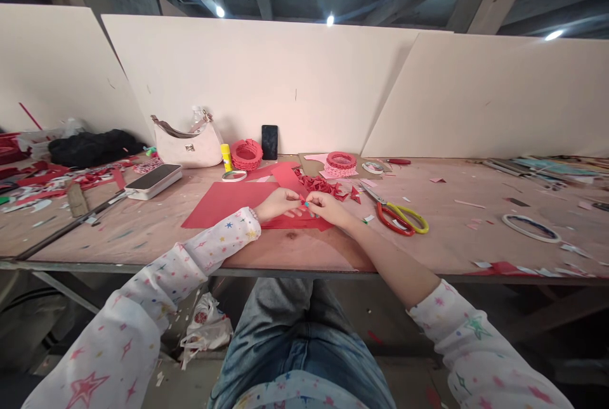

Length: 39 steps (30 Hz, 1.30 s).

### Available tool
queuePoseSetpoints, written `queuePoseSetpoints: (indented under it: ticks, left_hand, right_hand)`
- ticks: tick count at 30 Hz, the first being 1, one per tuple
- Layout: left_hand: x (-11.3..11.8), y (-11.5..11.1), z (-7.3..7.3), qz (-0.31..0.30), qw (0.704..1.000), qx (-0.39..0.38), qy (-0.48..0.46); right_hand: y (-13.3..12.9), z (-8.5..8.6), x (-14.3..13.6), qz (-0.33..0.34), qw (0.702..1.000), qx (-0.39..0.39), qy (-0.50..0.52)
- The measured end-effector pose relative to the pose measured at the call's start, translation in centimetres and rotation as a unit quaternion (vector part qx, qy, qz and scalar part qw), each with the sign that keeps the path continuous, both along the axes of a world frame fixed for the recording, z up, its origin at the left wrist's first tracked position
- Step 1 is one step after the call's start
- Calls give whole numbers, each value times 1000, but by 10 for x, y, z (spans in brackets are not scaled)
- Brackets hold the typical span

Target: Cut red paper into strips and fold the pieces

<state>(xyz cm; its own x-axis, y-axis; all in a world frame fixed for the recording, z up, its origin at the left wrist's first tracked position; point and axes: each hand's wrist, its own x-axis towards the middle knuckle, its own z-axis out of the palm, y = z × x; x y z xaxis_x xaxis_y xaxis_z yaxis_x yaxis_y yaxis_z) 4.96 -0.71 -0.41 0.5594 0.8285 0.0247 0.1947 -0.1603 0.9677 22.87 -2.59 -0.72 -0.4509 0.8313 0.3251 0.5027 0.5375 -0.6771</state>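
Note:
My left hand (281, 203) and my right hand (324, 207) meet over sheets of red paper (223, 201) on the table. Both are closed, fingertips pinching a small folded piece of red paper (302, 199) between them. Its exact shape is mostly hidden by the fingers. Just beyond the hands lies a heap of small folded red paper pieces (323, 184). To the right of my right hand rest scissors (402, 217) with red and yellow handles, blades pointing away to the left.
Behind stand a red paper ring stack (246, 154), a yellow glue stick (226, 156), a black phone (269, 142) and a pale handbag (188, 142). A red ring (341, 160) sits on pink ones. A tape roll (531, 229) lies right. White boards (266, 79) back the table.

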Motion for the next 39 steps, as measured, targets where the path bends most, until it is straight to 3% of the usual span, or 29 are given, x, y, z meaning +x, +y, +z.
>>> queuePoseSetpoints:
  ticks: [8, 16, 27, 39]
  left_hand:
    - [1, 0, 0, 30, 999, 17, -9]
    - [1, -1, 0, 28, 999, 9, -11]
    - [4, 0, -3, 37, 998, 40, -9]
    - [0, 7, -8, -8, 998, -20, -53]
  right_hand:
    - [7, -6, 1, 35, 992, -79, 92]
    - [10, -9, 3, 32, 988, -96, 114]
    - [9, -7, 3, 3, 996, -57, 74]
    - [9, -5, 2, 8, 999, 18, 26]
